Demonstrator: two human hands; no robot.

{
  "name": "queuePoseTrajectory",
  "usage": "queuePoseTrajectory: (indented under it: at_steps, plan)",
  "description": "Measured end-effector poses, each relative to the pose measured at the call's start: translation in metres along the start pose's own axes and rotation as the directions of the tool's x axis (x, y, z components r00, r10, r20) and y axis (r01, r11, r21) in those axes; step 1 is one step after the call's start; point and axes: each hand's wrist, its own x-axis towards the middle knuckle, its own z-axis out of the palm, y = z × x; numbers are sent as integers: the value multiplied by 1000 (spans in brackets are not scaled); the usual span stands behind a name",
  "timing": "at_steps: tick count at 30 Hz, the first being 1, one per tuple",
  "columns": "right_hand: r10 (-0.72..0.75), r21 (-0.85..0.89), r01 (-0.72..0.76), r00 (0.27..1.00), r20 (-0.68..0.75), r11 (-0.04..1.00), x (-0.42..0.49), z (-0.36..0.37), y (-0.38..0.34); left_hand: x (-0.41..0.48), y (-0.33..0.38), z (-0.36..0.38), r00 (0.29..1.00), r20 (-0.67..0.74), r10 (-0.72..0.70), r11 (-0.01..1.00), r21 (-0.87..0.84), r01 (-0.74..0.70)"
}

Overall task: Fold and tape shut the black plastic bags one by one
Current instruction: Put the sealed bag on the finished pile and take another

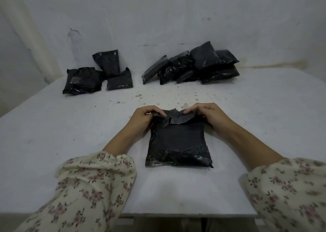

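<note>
Left grip and right grip pinched black bag's far flap; piles lay well apart along tabletop's far edge.

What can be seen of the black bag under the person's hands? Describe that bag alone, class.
The black bag lies flat on the white table, towards its front edge. It looks like glossy, wrinkled plastic, roughly rectangular and filled. A shinier band, perhaps tape, crosses its near end. Its far flap is crumpled and folded towards the person; the left hand and right hand each pinch a corner of it.
</note>
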Motion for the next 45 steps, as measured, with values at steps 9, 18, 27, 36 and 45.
queuePoseTrajectory:
  at_steps: [9,18,27,36,45]
  plan:
    - [130,-56,-130,991,4,990,-1,-3,3,-8,11,-7,989,125,-83,996,32,80]
    - [48,-307,-27,997,58,951,-4,-5,-4,-10,10,-6,984,122,-128,992,8,128]
    - [-89,-575,171,982,169,800,-3,-2,-4,-14,11,-8,994,106,5,986,165,-22]
    - [-481,-779,613,727,491,133,-20,-2,11,-27,7,-13,904,243,351,670,609,-424]
    - [-521,-706,682,539,662,-191,-26,0,6,-31,4,-18,812,443,380,380,725,-574]
